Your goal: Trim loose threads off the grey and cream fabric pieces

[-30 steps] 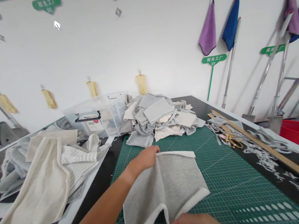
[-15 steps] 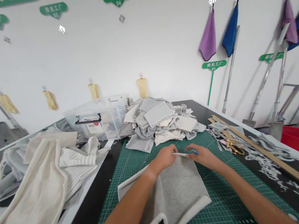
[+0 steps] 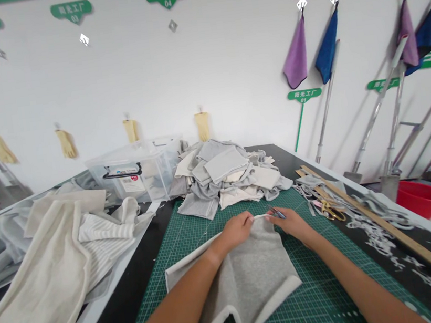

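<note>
On a black surface (image 3: 143, 261), a green gridded mat (image 3: 309, 302) lies under a gray cloth (image 3: 261, 266) held by two bare hands.

The mat looks flat and smooth; the cloth, soft and knit-like with pale, rolled edges, drapes across it, buckled in a raised fold near the wearer. That slack could pull the far edge crooked. The left hand (image 3: 240, 226) has its grip clamped on that edge; the right hand (image 3: 289, 220) closes round a small tool (image 3: 278, 213), metallic and bluish, fingertips at the cloth's far corner. If the tool is bladed, which I cannot tell, a slip might nick the fabric or the nearby left fingertips.
</note>
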The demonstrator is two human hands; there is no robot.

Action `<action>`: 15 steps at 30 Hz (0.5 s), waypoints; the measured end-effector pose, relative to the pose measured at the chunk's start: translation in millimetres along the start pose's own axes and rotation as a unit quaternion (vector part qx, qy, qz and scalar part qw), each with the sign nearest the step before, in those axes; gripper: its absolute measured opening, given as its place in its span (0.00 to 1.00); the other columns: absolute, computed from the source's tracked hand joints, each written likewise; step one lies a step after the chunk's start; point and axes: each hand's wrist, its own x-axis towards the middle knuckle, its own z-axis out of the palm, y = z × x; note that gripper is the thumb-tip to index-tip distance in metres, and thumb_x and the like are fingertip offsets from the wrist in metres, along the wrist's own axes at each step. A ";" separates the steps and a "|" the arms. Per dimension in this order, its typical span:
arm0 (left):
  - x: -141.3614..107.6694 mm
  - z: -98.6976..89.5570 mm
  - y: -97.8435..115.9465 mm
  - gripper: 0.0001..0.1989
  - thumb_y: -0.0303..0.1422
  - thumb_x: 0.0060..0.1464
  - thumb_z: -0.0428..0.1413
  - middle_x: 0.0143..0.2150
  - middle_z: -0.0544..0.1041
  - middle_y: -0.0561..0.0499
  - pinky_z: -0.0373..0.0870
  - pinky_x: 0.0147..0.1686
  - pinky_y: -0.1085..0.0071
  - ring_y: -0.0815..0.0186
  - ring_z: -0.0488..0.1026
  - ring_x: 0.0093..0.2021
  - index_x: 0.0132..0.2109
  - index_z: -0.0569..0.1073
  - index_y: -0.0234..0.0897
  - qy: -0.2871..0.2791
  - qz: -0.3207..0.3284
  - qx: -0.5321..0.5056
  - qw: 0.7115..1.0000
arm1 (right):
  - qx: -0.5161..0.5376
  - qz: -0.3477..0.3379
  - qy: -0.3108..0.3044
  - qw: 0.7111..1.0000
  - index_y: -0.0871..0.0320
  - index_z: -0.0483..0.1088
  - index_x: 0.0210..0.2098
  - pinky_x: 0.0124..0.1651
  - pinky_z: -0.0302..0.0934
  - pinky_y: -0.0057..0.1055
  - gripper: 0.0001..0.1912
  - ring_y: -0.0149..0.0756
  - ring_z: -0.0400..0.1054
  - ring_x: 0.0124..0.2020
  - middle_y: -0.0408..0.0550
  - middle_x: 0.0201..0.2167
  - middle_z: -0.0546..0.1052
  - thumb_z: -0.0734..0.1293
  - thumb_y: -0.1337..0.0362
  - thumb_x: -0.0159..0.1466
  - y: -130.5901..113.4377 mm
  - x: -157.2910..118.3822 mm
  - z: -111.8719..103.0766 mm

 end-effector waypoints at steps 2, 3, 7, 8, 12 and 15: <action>-2.8 2.9 4.5 0.14 0.41 0.66 0.49 0.46 0.78 0.48 0.66 0.48 0.69 0.62 0.74 0.47 0.52 0.71 0.40 0.026 0.014 0.001 1.000 | 0.016 0.017 0.002 1.000 0.60 0.72 0.34 0.26 0.49 0.25 0.22 0.27 0.55 0.23 0.39 0.22 0.67 0.67 0.45 0.60 -2.9 -0.4 1.5; -3.4 4.2 6.4 0.14 0.41 0.64 0.52 0.48 0.78 0.48 0.66 0.49 0.68 0.61 0.73 0.48 0.52 0.70 0.40 0.044 0.029 0.000 0.999 | 0.022 0.023 -0.001 0.999 0.60 0.70 0.31 0.25 0.48 0.25 0.23 0.27 0.54 0.22 0.38 0.20 0.65 0.67 0.44 0.61 -4.7 -0.7 2.0; -0.5 8.1 8.6 0.10 0.38 0.63 0.53 0.46 0.77 0.48 0.64 0.50 0.70 0.63 0.71 0.49 0.46 0.73 0.38 0.092 0.083 -0.015 0.992 | 0.051 0.042 -0.015 0.998 0.58 0.65 0.28 0.22 0.45 0.25 0.25 0.26 0.51 0.18 0.36 0.16 0.58 0.67 0.41 0.60 -12.3 -1.9 3.4; 0.9 8.5 7.8 0.10 0.38 0.65 0.51 0.44 0.78 0.48 0.65 0.49 0.70 0.63 0.72 0.47 0.44 0.73 0.38 0.090 0.082 -0.017 0.992 | 0.060 0.046 -0.012 0.997 0.58 0.67 0.29 0.22 0.44 0.25 0.25 0.25 0.51 0.18 0.35 0.16 0.59 0.68 0.41 0.59 -13.6 -2.0 3.4; 3.4 8.8 4.4 0.20 0.40 0.69 0.42 0.36 0.77 0.48 0.65 0.41 0.71 0.64 0.72 0.38 0.37 0.74 0.36 0.049 0.047 -0.014 0.998 | 0.100 0.072 0.012 0.992 0.60 0.72 0.41 0.19 0.41 0.24 0.27 0.25 0.48 0.16 0.33 0.14 0.58 0.71 0.43 0.56 -15.9 -1.4 2.7; 1.3 8.3 5.7 0.17 0.40 0.68 0.44 0.39 0.78 0.49 0.66 0.41 0.71 0.64 0.73 0.40 0.42 0.74 0.37 0.053 0.038 -0.032 0.997 | 0.119 0.080 0.019 0.989 0.61 0.72 0.41 0.19 0.39 0.24 0.27 0.24 0.46 0.15 0.33 0.13 0.56 0.71 0.44 0.57 -17.2 -1.9 2.8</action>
